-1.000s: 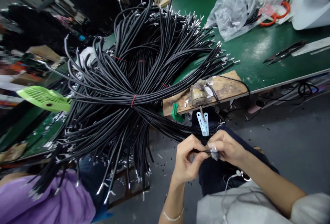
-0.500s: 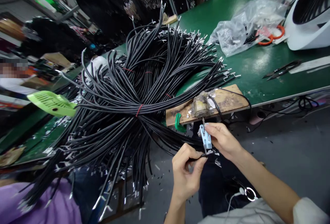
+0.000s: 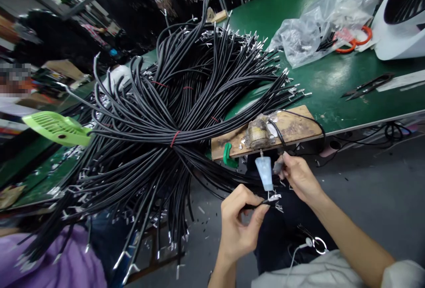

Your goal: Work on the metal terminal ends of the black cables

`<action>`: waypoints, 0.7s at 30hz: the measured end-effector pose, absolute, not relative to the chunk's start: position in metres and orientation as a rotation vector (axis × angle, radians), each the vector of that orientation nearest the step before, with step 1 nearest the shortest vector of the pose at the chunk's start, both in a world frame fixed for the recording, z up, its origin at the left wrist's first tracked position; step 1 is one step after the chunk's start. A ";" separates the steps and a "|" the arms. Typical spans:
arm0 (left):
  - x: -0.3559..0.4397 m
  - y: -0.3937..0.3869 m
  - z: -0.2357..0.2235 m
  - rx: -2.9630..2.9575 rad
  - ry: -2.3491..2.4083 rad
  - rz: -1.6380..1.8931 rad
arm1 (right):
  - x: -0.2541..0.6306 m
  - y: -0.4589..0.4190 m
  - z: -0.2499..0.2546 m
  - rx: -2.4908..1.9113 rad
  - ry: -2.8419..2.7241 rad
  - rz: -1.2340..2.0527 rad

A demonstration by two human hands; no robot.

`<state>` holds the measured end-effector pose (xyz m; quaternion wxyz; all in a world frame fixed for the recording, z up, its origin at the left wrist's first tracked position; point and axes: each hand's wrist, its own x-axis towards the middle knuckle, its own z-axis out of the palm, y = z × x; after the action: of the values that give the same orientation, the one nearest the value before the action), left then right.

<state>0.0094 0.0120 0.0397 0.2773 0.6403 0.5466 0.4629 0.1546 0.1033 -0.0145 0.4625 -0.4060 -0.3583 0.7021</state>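
Observation:
My left hand (image 3: 241, 221) is closed in a pinch around black cables (image 3: 254, 205), whose silvery stripped wire ends (image 3: 275, 198) stick out past my fingertips. Just above them, a light blue clothespin (image 3: 264, 174) hangs from the shaft of a small motor (image 3: 258, 133) and looks smeared into a cone shape. A thin wire strand runs from its lower end to the cable ends. To the right of the clothespin and apart from it, my right hand (image 3: 299, 173) pinches a small grey wad (image 3: 278, 166) between thumb and fingers.
Bundled black cables (image 3: 195, 124) with red ties fill the left and middle. A green clamp (image 3: 229, 155) sits at the wooden board (image 3: 295, 124). Orange scissors (image 3: 353, 44), a plastic bag (image 3: 295, 40), dark snips (image 3: 368, 86) and a white fan (image 3: 398, 27) are on the green table (image 3: 332, 111).
My right hand has let go of the clothespin and shifted right and slightly up. The clothespin, sharp before, now looks blurred by spinning. My left hand keeps its pinch.

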 end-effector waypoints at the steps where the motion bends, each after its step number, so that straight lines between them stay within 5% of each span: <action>1: 0.009 0.010 0.039 1.727 1.452 1.247 | 0.160 0.102 -0.018 -1.024 -0.897 1.715; 5: 0.002 -0.004 0.025 1.781 1.365 1.287 | 0.185 0.092 -0.037 -1.121 -0.989 1.654; 11: -0.015 -0.029 -0.059 0.918 2.000 1.992 | 0.212 0.075 -0.079 -1.289 -1.135 1.478; 16: -0.005 -0.003 -0.118 0.659 1.816 1.792 | 0.208 0.067 -0.110 -1.372 -1.240 1.314; 21: 0.007 0.033 -0.122 0.477 1.611 1.704 | 0.195 0.064 -0.121 -1.273 -1.375 1.284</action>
<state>0.0065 0.0332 -0.1216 0.3655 0.1856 0.6265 0.6629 0.1946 0.0644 -0.1207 0.4214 -0.5081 -0.5490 0.5127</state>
